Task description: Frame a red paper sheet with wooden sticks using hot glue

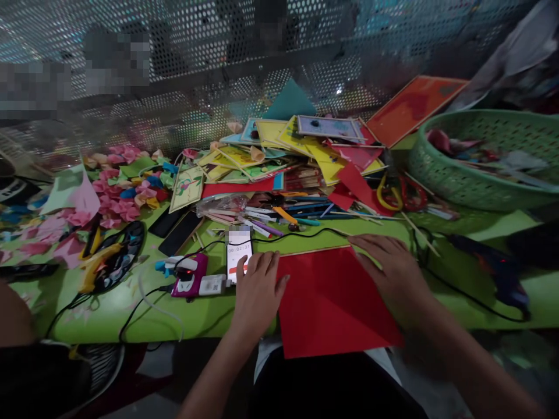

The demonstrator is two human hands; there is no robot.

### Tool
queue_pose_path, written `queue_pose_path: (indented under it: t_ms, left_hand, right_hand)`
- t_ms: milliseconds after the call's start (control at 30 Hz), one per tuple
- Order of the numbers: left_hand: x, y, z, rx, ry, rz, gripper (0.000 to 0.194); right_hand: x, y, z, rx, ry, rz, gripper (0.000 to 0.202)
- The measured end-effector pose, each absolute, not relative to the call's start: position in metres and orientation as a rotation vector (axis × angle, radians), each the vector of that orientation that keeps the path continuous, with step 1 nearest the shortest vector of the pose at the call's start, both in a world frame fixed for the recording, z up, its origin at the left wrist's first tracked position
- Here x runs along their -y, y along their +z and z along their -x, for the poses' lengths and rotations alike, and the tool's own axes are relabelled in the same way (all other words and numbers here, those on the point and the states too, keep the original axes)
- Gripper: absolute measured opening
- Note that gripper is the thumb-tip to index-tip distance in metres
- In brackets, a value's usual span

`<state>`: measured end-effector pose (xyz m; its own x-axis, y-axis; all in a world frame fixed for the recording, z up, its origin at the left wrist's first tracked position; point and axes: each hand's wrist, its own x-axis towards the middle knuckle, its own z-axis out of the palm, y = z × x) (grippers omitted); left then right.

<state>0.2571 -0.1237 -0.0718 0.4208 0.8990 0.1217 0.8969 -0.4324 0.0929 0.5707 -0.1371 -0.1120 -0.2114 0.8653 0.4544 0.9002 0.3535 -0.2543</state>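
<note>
A red paper sheet lies in front of me, its near edge jutting over the table's front edge. A thin pale strip, perhaps a stick, runs along its far edge. At the sheet's upper left corner is my left hand, fingers slightly bent and thumb apart, nothing visible in its grip. It partly covers a phone with a timer on its screen. My right hand rests along the sheet's right side, fingers stretched towards the upper right corner and thumb apart.
Decorated framed cards are piled behind pens and sticks. Pink paper flowers and a yellow glue gun lie left. A green basket and dark glue gun stand right. Cables cross the green table.
</note>
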Motion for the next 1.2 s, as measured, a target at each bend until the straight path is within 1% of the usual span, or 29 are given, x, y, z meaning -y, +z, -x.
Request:
queue_pose_path:
  t_ms: [167,300,500,667,967,1200]
  left_hand:
    - [0.126,-0.072,-0.268,-1.605,0.243,-2.639,0.042]
    - [0.127,-0.073,-0.275,-1.577,0.237,-2.646,0.041]
    - [0.126,-0.077,-0.28,-1.605,0.215,-2.663,0.045]
    - [0.124,-0.082,-0.282,-1.614,0.194,-2.649,0.044]
    - [0.127,-0.089,-0.285,-1.647,0.15,-2.622,0.048]
    - [0.133,-0.082,-0.277,-1.644,0.185,-2.596,0.052]
  right_hand:
    - [0.147,-0.126,-0.582,2.127,-0.123,1.59,0.035]
    - [0.147,-0.131,-0.578,2.199,-0.135,1.583,0.038]
    - [0.143,-0.134,-0.575,2.287,-0.164,1.602,0.041]
    - [0.144,-0.134,-0.573,2.326,-0.187,1.605,0.043]
    - [0.144,-0.132,-0.57,2.323,-0.202,1.664,0.044]
    - [0.147,-0.136,-0.573,2.294,-0.228,1.602,0.046]
